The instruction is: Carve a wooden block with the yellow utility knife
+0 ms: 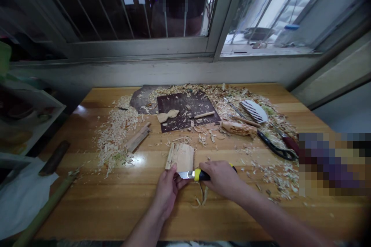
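My left hand (pixel 168 187) grips the near end of a flat, pale wooden block (pixel 182 156), thumb on top and fingers beneath. A black-and-yellow utility knife (pixel 200 175) is in my right hand (pixel 219 177), which is closed around the handle. Its blade (pixel 185 175) points left and lies across the near edge of the block, close to my left thumb. Whether the blade bites into the wood I cannot tell. A few curled shavings (pixel 204 195) lie on the table just below the knife.
Wood shavings (pixel 116 135) ring the wooden table (pixel 95 208). Beyond the block are a dark sheet (pixel 188 102), a bow-shaped carving (pixel 168 115) and a wood strip (pixel 139 137). At right lie a white comb (pixel 254 111), a carved stick (pixel 239 128) and scissors (pixel 275 148); a dark stick (pixel 54 158) is left.
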### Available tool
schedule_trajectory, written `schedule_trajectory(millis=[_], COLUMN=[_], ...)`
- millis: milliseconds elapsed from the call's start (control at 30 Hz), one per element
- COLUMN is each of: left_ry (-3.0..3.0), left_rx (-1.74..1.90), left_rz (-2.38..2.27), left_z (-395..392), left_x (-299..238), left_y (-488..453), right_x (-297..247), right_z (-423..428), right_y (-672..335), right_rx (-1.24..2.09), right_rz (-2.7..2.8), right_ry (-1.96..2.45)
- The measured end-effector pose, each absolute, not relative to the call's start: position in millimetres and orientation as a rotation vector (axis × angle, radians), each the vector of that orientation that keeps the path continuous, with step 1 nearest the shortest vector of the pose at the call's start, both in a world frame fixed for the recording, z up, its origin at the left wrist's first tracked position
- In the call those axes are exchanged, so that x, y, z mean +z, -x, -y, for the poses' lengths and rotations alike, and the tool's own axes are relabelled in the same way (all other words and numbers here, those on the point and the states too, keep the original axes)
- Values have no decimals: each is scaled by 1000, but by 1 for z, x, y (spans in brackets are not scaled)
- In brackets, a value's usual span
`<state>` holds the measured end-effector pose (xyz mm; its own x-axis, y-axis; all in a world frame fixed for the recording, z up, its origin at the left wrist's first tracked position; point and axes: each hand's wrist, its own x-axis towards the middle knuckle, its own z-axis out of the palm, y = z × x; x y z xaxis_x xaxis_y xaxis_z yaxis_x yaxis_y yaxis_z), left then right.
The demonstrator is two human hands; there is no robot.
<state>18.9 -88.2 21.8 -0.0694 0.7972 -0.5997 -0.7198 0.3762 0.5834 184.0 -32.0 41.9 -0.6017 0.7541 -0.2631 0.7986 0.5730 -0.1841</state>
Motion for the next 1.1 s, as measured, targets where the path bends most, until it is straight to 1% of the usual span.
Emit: schedule_trajectory(millis=[200, 400, 500, 633, 700, 900, 1100], left_ry=[-118, -157, -137, -109, -110, -124, -138], left_rx=[1229, 1196, 1212, 1232, 1227, 1206, 1166], left_rz=[-1030, -1015, -1002, -1006, -1026, -1038, -1076], left_z=[86, 91, 91, 89, 88, 85, 98], left_x=[22, 24, 23, 20, 20, 21, 21], left_y=[-16, -16, -16, -15, -15, -13, -17], right_x=[36, 36, 39, 45, 46, 40, 36], right_z=[34, 14, 14, 28, 34, 30, -2], right_y=[-180, -186, -187, -183, -181, -176, -193], right_rx=[-381, -309, -330, -444, -441, -377, -277], right_rz=[-2675, -2536, -2542, -2606, -2619, -2589, -2471], right_ry=[-1395, -1602, -1573, -1389, -1359, -1471, -1690])
